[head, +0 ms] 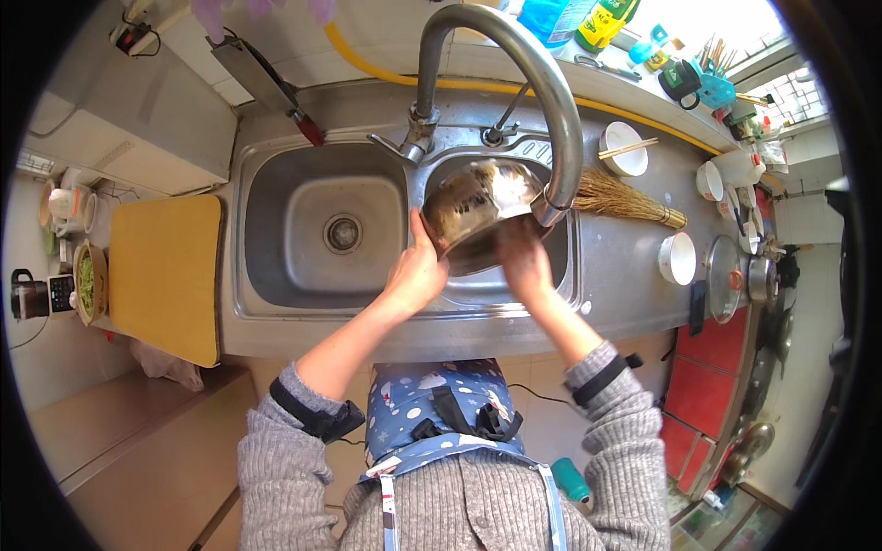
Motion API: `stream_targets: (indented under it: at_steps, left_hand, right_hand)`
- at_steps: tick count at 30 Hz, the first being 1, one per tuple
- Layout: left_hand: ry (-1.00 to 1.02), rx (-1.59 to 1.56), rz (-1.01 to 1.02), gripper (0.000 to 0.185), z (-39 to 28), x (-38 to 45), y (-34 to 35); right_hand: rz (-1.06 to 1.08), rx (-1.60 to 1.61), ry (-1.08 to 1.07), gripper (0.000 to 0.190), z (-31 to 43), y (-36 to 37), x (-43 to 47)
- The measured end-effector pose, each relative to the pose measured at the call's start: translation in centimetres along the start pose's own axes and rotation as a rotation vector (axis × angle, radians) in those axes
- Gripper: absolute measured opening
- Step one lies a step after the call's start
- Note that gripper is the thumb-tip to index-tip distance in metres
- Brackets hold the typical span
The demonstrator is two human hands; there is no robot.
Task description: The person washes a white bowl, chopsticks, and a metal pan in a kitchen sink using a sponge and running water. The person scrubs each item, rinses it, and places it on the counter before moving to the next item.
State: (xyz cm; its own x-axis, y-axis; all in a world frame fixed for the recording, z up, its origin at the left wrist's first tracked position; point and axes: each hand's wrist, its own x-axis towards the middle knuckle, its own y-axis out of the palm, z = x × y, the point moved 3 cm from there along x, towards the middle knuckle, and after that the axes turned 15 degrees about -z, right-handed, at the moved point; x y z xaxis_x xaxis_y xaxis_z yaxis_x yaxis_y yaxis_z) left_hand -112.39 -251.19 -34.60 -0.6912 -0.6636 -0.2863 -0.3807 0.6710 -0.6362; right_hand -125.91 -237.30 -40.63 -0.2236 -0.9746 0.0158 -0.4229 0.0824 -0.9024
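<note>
A shiny stainless steel bowl (475, 196) is tipped on its side over the right sink basin (566, 265), its mouth facing me. My left hand (419, 265) grips its left edge, thumb and fingers on either side. My right hand (525, 258), blurred by motion, reaches into the bowl's mouth; its fingertips are hidden in shadow, and I cannot tell whether they hold anything. The curved faucet spout (568, 110) arches over the bowl, its tip close to the bowl's right side. To the left, the other sink basin (296, 227) shows its drain strainer (342, 233).
A straw brush (627, 196), a white bowl (623, 155) with chopsticks (628, 148) across it and another white bowl (677, 258) are on the right counter. A cleaver (265, 82) leans behind the left basin. A yellow board (165, 275) lies at left.
</note>
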Motion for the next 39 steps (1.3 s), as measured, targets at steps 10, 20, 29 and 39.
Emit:
stream_targets:
  at_steps: [10, 20, 29, 39]
  left_hand:
    - [-0.023, -0.069, 0.016, 0.085, 0.1, 0.4, 0.9]
    - [-0.001, -0.127, -0.086, 0.082, 1.7, 0.4, 0.4]
    - [-0.05, -0.177, -0.071, 0.082, 1.0, -0.3, 1.2]
    - [-0.528, -0.465, 0.295, 0.046, 2.0, -1.5, 3.1]
  right_hand:
    - [-0.003, 0.129, 0.206, 0.045, 1.6, 0.8, 0.5]
    - [-0.136, -0.154, 0.105, 0.047, -1.3, -1.0, 0.8]
    - [-0.141, 1.244, 0.31, 0.06, 5.3, -4.7, -0.4]
    - [-0.008, 0.64, 0.586, 0.05, -3.5, -3.1, 1.0]
